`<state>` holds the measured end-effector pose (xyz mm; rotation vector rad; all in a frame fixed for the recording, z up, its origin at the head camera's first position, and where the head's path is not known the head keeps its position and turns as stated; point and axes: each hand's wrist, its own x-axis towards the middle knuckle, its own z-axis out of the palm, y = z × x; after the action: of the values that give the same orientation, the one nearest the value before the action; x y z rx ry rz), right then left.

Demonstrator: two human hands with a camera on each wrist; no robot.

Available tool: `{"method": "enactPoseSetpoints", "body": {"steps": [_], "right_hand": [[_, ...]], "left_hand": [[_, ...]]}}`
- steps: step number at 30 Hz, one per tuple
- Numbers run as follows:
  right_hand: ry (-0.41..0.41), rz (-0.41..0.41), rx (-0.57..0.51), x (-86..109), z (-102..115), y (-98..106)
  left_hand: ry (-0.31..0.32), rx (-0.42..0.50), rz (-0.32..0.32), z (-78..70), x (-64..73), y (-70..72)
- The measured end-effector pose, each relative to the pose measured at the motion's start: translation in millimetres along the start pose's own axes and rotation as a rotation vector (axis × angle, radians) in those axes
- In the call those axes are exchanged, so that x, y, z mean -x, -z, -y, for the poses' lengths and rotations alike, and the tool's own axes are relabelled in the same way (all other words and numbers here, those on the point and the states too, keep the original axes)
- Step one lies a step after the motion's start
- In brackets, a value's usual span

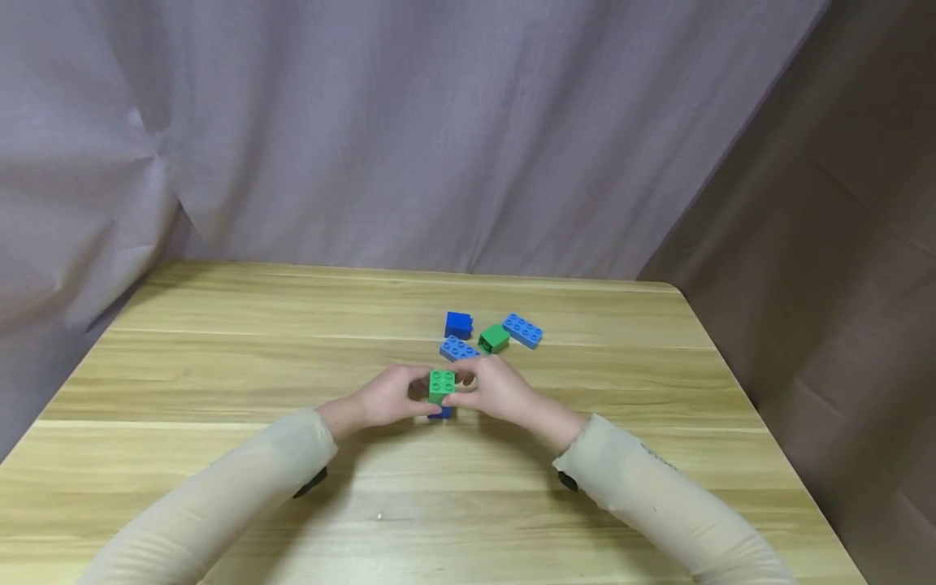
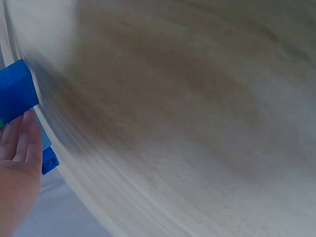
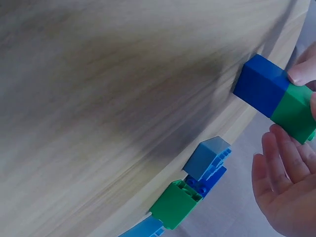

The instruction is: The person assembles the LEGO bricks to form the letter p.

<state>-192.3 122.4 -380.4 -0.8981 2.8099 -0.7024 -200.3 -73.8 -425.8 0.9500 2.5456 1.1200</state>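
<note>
At the middle of the wooden table, left of and nearer than a second green brick, a light green brick sits studs-up on a dark blue brick; the left hand and right hand both grasp the light green brick between thumb and fingers; whether the dark blue brick touches the table, I cannot tell; the pair looks like hard plastic, so I judge it light, stiff, slightly slippery and hardly fragile; the soundest hold is on opposite flat sides, near the seam, studs left free.
</note>
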Motion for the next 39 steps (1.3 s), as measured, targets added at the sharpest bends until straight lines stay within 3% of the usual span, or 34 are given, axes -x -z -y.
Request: {"method": "enactPoseSetpoints", "body": {"steps": [8,13,20,33,39], "right_hand": [[-0.049,0.109,0.007,-0.6,-7,14],[-0.149,0.031,-0.04,-2.4,-24,20],[-0.299,-0.065,-0.134,-10.6,-43,10],[-0.364,-0.073,-0.01,-27.9,-45,-5],[-0.386,-0.034,0.055,-30.2,-43,-8]], "left_hand": [[0.014,-0.008,-0.003,0.6,-1.0,-1.0],[0.024,-0.022,-0.007,0.8,-1.7,-0.9],[0.04,-0.016,0.003,1.2,-1.7,-0.3],[0.029,-0.001,0.005,1.3,-3.0,-1.1],[0.018,-0.003,0.006,1.6,-3.2,-1.6]]}}
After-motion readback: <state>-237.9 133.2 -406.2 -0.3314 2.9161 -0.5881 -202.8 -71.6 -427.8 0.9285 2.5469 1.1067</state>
